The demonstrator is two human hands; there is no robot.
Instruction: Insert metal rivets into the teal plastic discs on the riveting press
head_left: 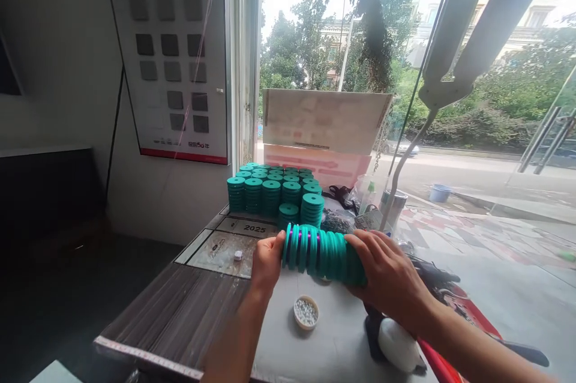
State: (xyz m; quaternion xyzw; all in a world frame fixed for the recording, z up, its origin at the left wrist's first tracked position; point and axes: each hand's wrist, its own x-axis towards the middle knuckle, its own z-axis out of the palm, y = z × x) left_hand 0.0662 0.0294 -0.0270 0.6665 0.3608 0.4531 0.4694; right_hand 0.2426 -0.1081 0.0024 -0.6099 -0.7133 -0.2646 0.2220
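Observation:
A row of teal round spools (321, 251) lies sideways in the air, pressed end to end between my two hands. Purple shows in some of the gaps between their rims toward the left. My left hand (269, 256) is closed on the left end, thumb at the top edge. Wrapped over the right end is my right hand (382, 263), which hides part of the last spools. Below the row, a small round dish (306, 313) of white beads stands on the pale tabletop (288, 347).
Behind my hands are several upright stacks of teal spools (270, 194). A small white piece (238, 256) lies on the board at left. A white rounded object (398, 344) and a red tray (477, 314) are at right. Clear bags (339, 220) lie near the window glass.

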